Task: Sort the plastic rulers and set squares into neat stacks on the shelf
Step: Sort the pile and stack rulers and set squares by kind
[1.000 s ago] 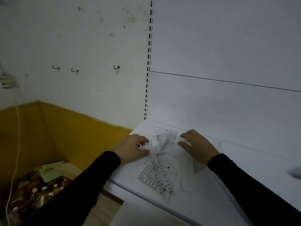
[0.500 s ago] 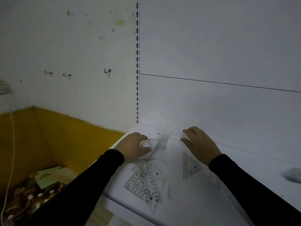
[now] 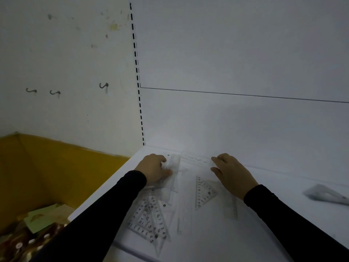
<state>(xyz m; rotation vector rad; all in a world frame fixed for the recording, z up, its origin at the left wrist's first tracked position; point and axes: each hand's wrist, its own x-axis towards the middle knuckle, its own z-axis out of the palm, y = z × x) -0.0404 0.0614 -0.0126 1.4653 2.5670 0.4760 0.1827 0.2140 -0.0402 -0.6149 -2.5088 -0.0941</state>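
Observation:
Clear plastic rulers and set squares lie scattered on the white shelf. A pile of overlapping set squares sits near the front edge. One small set square lies alone in the middle. My left hand pinches a clear ruler near the back left corner. With its fingertips, my right hand holds the end of a long clear ruler lying along the back wall. Another straight ruler shows under my right wrist.
A slotted upright marks the shelf's left back corner. Left of the shelf stands a yellow box with bottles and a green paper. A blurred clear piece lies at the far right.
Both hands have spread apart and moved toward the back wall. The long ruler now lies along the back, and the small set square lies uncovered in the middle. The camera shifted.

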